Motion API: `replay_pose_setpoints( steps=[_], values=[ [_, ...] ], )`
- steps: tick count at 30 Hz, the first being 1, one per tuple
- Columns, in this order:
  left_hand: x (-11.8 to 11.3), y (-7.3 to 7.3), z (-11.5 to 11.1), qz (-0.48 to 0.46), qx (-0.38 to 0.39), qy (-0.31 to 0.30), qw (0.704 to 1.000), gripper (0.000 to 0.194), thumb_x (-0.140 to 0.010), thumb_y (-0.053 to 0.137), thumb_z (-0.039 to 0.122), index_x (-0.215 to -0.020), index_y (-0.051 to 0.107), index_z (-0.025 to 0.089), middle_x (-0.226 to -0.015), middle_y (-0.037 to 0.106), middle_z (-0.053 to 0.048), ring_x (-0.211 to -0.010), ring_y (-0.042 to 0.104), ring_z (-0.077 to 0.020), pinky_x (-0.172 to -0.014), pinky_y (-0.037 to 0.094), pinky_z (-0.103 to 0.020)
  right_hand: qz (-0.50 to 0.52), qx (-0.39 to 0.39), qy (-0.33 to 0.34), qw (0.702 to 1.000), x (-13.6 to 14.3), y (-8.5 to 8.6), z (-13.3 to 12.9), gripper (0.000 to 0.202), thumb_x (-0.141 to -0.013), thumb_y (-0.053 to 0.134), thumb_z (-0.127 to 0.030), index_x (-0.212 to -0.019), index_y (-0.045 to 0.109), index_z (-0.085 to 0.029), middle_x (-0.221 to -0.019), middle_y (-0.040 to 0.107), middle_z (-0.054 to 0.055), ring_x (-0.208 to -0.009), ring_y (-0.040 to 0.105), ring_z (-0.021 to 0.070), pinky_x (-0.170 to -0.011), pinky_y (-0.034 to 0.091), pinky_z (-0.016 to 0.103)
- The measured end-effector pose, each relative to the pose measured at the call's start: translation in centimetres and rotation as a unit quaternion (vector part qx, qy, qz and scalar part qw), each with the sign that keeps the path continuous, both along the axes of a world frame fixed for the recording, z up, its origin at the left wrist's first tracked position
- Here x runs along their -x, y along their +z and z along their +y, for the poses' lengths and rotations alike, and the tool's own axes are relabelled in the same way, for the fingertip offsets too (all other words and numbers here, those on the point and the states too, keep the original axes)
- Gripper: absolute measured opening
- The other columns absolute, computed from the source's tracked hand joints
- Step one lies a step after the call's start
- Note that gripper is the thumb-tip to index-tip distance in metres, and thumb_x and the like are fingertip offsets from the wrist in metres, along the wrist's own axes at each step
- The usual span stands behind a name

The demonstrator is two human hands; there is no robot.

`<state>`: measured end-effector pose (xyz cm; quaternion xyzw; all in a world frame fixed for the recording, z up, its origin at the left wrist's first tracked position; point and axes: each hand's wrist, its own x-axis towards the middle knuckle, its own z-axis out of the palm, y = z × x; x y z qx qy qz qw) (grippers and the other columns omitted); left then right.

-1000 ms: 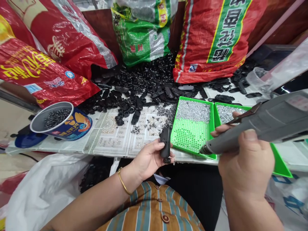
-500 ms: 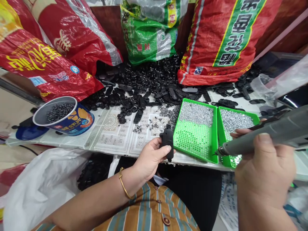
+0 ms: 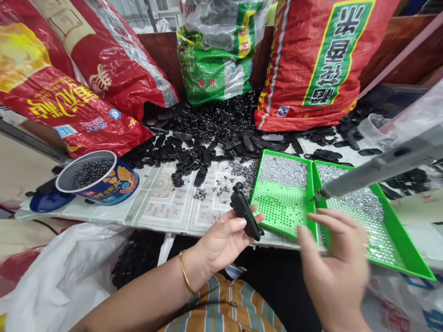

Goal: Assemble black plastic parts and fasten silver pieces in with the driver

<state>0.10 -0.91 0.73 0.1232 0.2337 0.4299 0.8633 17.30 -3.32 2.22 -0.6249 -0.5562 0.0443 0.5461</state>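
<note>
My left hand (image 3: 230,237) grips a black elongated plastic part (image 3: 245,213) with small round knobs at its ends, tilted over the table's front edge. Slightly blurred, my right hand (image 3: 337,263) has its fingers apart and nothing in them, in front of the green trays. Just beyond it hangs a grey electric screwdriver (image 3: 374,168), slanting down to the left, its tip over the edge between the trays. The left green perforated tray (image 3: 282,203) holds small silvery screws at its far end. More silvery pieces lie in the right green tray (image 3: 411,258).
Black plastic parts (image 3: 221,120) are heaped along the back, below a green sack (image 3: 214,78) and red sacks (image 3: 311,60). A blue tub (image 3: 119,182) of small dark pieces stands at left. A white sack (image 3: 65,276) sits below the table edge.
My right hand has let go of the screwdriver and moved left and down, fingers spread. The black part has tilted in my left hand. More of the right tray shows.
</note>
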Motion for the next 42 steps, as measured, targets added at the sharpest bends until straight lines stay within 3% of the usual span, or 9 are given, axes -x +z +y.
replay_pose_setpoints(
  steps=[4,10,12,14,17,19,22,30,42],
  values=[
    [-0.4,-0.2,-0.2,-0.022,-0.01,-0.011,1.0,0.031,-0.073,0.061,0.014,-0.104,0.062,0.016,-0.115,0.056,-0.008,-0.1,0.054,-0.0158,-0.082,0.042,-0.025,-0.14,0.095,0.18,0.969,2.7,-0.2,-0.2,0.024,-0.071,0.065,-0.035,-0.089,0.059,-0.022,-0.098,0.055,0.007,-0.094,0.051,0.0236,-0.079,0.041,0.042],
    [1.6,-0.5,0.1,0.177,-0.103,0.017,0.979,0.042,-0.074,0.063,0.021,-0.114,0.052,0.021,-0.112,0.054,-0.007,-0.098,0.054,-0.0173,-0.09,0.039,-0.036,-0.241,0.087,0.19,0.948,2.2,0.1,0.9,0.012,-0.077,0.061,-0.028,-0.086,0.057,-0.021,-0.086,0.061,0.003,-0.088,0.052,0.0203,-0.082,0.038,0.038],
    [3.0,-0.2,0.6,0.335,-0.223,0.082,0.912,0.056,-0.072,0.066,0.023,-0.123,0.043,0.028,-0.124,0.047,-0.006,-0.11,0.047,-0.0194,-0.097,0.034,-0.039,-0.289,0.079,0.184,0.936,1.7,0.3,1.0,0.011,-0.076,0.061,-0.029,-0.085,0.058,-0.023,-0.084,0.063,0.002,-0.088,0.053,0.0208,-0.088,0.034,0.041],
    [4.2,0.6,1.3,0.472,-0.393,0.096,0.783,0.066,-0.067,0.071,0.025,-0.126,0.041,0.03,-0.132,0.039,-0.005,-0.121,0.038,-0.022,-0.103,0.026,-0.04,-0.321,0.074,0.181,0.927,1.4,0.5,1.0,0.011,-0.076,0.061,-0.03,-0.084,0.059,-0.024,-0.084,0.064,0.0,-0.09,0.053,0.0211,-0.094,0.028,0.044],
    [5.1,2.0,2.4,0.556,-0.577,0.044,0.597,0.038,-0.073,0.065,0.029,-0.11,0.058,0.026,-0.118,0.051,-0.006,-0.115,0.041,-0.0222,-0.101,0.028,-0.042,-0.342,0.067,0.177,0.92,1.4,0.7,1.1,0.011,-0.075,0.062,-0.031,-0.084,0.059,-0.024,-0.084,0.065,-0.001,-0.091,0.054,0.0214,-0.098,0.022,0.045],
    [5.2,2.7,2.9,0.566,-0.619,0.031,0.544,0.022,-0.077,0.06,0.03,-0.098,0.062,0.023,-0.105,0.057,-0.005,-0.107,0.046,-0.0206,-0.098,0.031,-0.042,-0.344,0.07,0.175,0.92,1.4,0.7,1.2,0.011,-0.076,0.062,-0.031,-0.084,0.059,-0.024,-0.085,0.065,-0.001,-0.093,0.053,0.022,-0.1,0.019,0.047],
    [4.9,3.0,3.2,0.557,-0.629,-0.001,0.542,0.015,-0.079,0.057,0.029,-0.091,0.062,0.02,-0.09,0.061,-0.003,-0.093,0.052,-0.0173,-0.094,0.033,-0.04,-0.333,0.077,0.201,0.918,1.1,0.7,1.4,0.013,-0.077,0.06,-0.032,-0.088,0.059,-0.026,-0.086,0.065,-0.001,-0.094,0.053,0.0223,-0.1,0.016,0.049],
    [4.0,2.3,1.8,0.531,-0.566,-0.043,0.629,0.017,-0.081,0.055,0.03,-0.089,0.063,0.017,-0.08,0.059,-0.004,-0.081,0.051,-0.015,-0.075,0.042,-0.029,-0.256,0.101,0.271,0.922,0.8,0.8,1.3,0.008,-0.082,0.054,-0.028,-0.088,0.057,-0.025,-0.08,0.061,0.0,-0.089,0.052,0.0191,-0.1,0.019,0.05],
    [3.7,3.3,2.7,0.523,-0.601,-0.11,0.594,0.019,-0.075,0.056,0.02,-0.091,0.064,0.016,-0.081,0.058,-0.002,-0.077,0.052,-0.013,-0.072,0.042,-0.026,-0.238,0.061,0.274,0.93,0.5,0.5,1.1,0.009,-0.079,0.059,-0.027,-0.088,0.059,-0.024,-0.077,0.062,0.001,-0.088,0.053,0.0191,-0.101,0.018,0.052]
  ],
)
